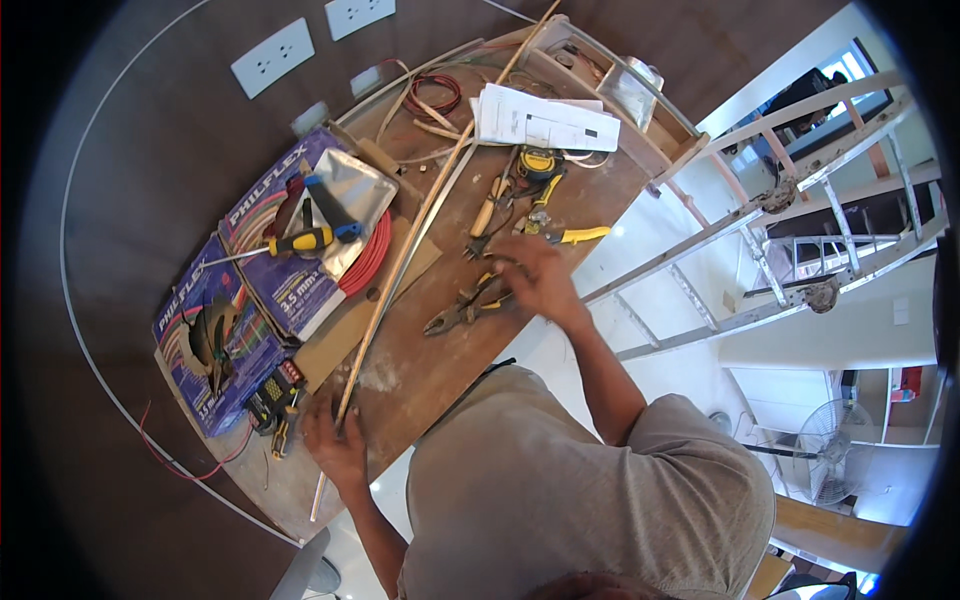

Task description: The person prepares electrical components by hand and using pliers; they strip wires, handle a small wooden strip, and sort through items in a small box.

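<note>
A long thin light-brown strip (385,290) lies slantwise across the wooden workbench (440,370). Near its lower end, my left hand (338,445) has thumb and fingers on either side of it. My right hand (543,278) is closed at the handles of dark pliers with yellow marks (465,310), whose jaws point left over the bench. Part of the handles is hidden under my fingers. Just beyond lie yellow-handled cutters (580,236), a wooden-handled tool (488,208) and a yellow-black tape measure (540,163).
Purple wire boxes (305,285) stand at left, bearing a red wire coil (370,255), a screwdriver (300,240) and a blue-black tool (335,208). A black device (272,400) is beside them. Papers (545,118) and a wooden tray (680,135) are far; ladders (690,265) lean right.
</note>
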`<state>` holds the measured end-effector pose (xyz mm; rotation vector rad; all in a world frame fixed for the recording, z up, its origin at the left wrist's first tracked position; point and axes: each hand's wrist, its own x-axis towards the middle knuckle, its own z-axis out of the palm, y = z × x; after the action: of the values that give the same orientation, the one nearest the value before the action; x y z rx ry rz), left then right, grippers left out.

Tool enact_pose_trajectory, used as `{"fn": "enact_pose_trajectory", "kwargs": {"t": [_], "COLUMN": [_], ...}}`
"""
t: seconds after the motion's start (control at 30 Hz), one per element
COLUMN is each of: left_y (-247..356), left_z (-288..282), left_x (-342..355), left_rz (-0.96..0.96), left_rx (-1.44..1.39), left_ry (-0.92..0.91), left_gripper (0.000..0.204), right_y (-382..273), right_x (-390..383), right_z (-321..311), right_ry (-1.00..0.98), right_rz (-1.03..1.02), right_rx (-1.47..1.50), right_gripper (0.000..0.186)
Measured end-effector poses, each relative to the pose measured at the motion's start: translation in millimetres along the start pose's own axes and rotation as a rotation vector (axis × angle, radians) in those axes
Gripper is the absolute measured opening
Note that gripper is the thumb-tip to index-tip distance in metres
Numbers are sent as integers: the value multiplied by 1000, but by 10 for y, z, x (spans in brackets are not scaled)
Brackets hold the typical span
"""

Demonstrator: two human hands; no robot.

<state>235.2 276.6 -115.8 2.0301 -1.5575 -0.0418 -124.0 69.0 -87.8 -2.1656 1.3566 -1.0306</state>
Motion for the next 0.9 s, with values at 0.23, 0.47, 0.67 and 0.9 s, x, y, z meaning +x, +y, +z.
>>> {"fn": "enact_pose_trajectory", "kwargs": {"t": [0.23,0.47,0.67,0.9], "left_y": [-8,87,115,326], "left_z": [289,175,204,144], "left_x": [141,161,208,173], "left_rz": [1,-48,-78,-56], "left_rx": [14,-108,-92,72], "left_ry": [-23,-33,-51,69], "left_gripper": [30,15,19,35], "right_y": [633,676,968,1229], "right_x": [657,1202,1479,1404], "right_z": [-295,-233,-348,-798], "right_ry": [207,120,162,-78], "right_rz": [259,332,386,241], "right_rx": [50,149,56,-41], "right_gripper": [28,28,26,22]}}
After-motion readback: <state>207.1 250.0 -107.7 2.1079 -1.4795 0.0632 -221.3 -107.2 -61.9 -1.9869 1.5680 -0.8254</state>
